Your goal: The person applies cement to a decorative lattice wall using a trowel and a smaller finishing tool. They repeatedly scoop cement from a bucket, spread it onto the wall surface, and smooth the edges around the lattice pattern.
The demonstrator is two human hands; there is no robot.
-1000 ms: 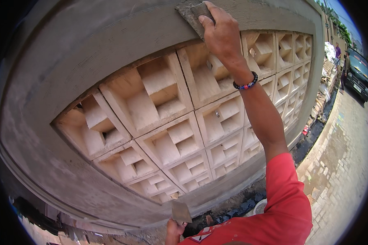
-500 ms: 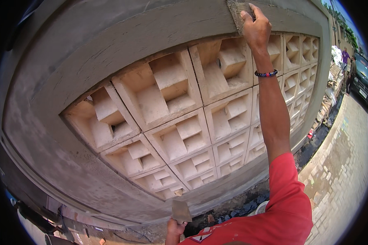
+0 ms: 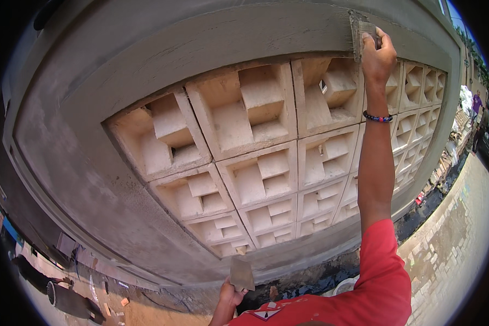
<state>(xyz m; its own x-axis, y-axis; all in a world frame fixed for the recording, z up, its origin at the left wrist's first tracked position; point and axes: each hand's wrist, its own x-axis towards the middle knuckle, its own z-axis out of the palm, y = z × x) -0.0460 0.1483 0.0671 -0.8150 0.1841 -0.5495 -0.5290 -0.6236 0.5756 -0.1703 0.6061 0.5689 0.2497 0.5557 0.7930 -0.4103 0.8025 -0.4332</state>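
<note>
Grey wet-looking plaster (image 3: pixel 212 38) frames a panel of cream breeze blocks (image 3: pixel 231 130) in the wall. High on the right, my right hand (image 3: pixel 379 64) is closed around a plastering float (image 3: pixel 357 33), its flat face against the plaster band above the blocks. A dark beaded bracelet (image 3: pixel 377 118) circles that wrist. Low in the middle, my left hand (image 3: pixel 232 294) grips a small trowel (image 3: pixel 242 273) with a flat, roughly rectangular grey blade. The blade is held up in front of the wall's lower border. The trowel's handle is hidden in my fingers.
Below the wall runs a dark wet ditch (image 3: pixel 320 277), with a pale bucket (image 3: pixel 346 286) beside my red shirt. Right of it lie rubble (image 3: pixel 443 163) and a paved road (image 3: pixel 445 239). People stand at far right. A dark cylindrical container (image 3: pixel 65 298) lies at lower left.
My right hand and the float have shifted right along the plaster band. The view has shifted too, and my left hand still holds the trowel low down.
</note>
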